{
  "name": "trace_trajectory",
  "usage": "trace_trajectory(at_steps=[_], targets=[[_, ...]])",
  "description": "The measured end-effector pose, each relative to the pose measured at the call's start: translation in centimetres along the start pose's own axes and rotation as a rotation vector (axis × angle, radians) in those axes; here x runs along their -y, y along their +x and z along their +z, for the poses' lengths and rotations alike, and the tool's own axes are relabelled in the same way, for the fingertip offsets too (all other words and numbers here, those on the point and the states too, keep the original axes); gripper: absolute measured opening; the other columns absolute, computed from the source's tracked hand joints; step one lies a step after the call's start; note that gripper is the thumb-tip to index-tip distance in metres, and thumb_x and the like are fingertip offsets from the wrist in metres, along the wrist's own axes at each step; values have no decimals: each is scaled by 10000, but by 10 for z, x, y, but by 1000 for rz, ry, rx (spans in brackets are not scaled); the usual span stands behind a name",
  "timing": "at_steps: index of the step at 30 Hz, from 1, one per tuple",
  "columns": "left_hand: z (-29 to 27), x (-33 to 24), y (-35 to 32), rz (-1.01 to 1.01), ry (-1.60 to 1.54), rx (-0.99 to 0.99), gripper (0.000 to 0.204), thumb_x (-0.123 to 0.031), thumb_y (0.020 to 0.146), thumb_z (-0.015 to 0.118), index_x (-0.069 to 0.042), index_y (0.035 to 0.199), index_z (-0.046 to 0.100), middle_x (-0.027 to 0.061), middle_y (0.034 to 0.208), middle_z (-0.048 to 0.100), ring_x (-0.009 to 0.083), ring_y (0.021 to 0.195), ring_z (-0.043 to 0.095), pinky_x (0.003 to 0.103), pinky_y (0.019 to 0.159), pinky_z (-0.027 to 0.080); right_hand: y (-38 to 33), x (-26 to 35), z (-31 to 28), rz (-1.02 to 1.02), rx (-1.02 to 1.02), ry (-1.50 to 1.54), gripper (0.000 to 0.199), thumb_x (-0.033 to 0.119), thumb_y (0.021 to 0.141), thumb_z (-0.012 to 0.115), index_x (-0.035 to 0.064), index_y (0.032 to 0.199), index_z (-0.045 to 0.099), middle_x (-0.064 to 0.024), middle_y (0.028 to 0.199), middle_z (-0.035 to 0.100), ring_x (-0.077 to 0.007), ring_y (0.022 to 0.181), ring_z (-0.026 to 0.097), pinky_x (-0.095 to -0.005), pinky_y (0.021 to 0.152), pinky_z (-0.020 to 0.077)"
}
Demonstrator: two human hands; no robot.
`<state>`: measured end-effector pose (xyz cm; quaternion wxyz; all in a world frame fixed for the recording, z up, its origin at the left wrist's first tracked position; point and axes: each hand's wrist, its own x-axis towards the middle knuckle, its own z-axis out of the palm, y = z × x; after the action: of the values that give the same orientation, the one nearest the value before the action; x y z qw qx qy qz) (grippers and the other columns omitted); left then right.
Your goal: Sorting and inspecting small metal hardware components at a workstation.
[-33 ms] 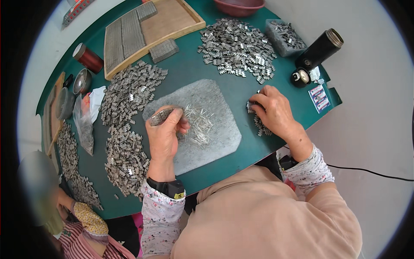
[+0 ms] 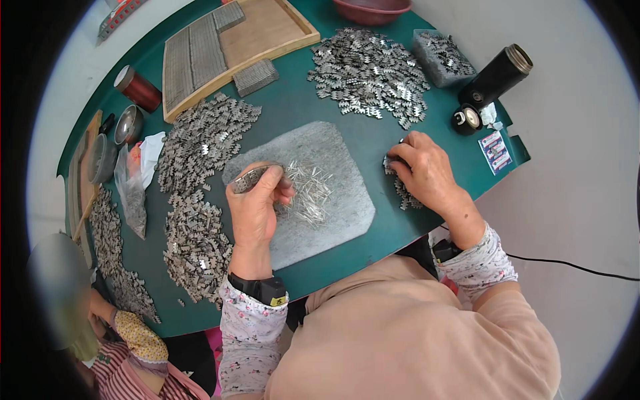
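Note:
My left hand is closed around a short row of small grey metal pieces above the left part of a grey felt mat. Beside its fingertips, a loose heap of thin silvery pins lies on the mat. To the right of the mat, my right hand reaches down with its fingers bent together at a small pile of toothed metal pieces. Those fingertips touch the pile, and whatever they pinch is hidden beneath them.
Heaps of toothed metal pieces cover parts of the green table. A wooden tray is at the back, a black flask and plastic tub back right. Left stand a red can and bowls; a co-worker's sleeve shows lower left.

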<state>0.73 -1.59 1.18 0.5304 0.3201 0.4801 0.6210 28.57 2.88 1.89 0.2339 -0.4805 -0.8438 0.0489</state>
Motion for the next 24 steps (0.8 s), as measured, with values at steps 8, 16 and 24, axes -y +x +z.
trace_trajectory(at_steps=[8,16,24], targets=[[-5,-3,1,11,-82,17,136,-73,844,673,37,923,661,100,700,639,150,550,590,244,479,445,10,1,-8,156,252,84,125,82,746,669,5,827,612,-138,843,584,-327,848,586,-438,728,475],[-7,-3,1,20,-163,39,151,-71,847,669,34,955,668,73,699,625,135,542,557,241,497,422,8,10,10,-18,9,-100,125,25,727,624,29,813,534,-133,789,568,-324,770,590,-428,658,488],[-3,-2,-1,-61,-93,104,132,-94,852,666,15,923,644,101,729,656,153,576,623,248,489,479,23,43,28,-160,-93,26,141,9,708,617,35,810,522,-129,784,554,-317,731,582,-422,623,490]])
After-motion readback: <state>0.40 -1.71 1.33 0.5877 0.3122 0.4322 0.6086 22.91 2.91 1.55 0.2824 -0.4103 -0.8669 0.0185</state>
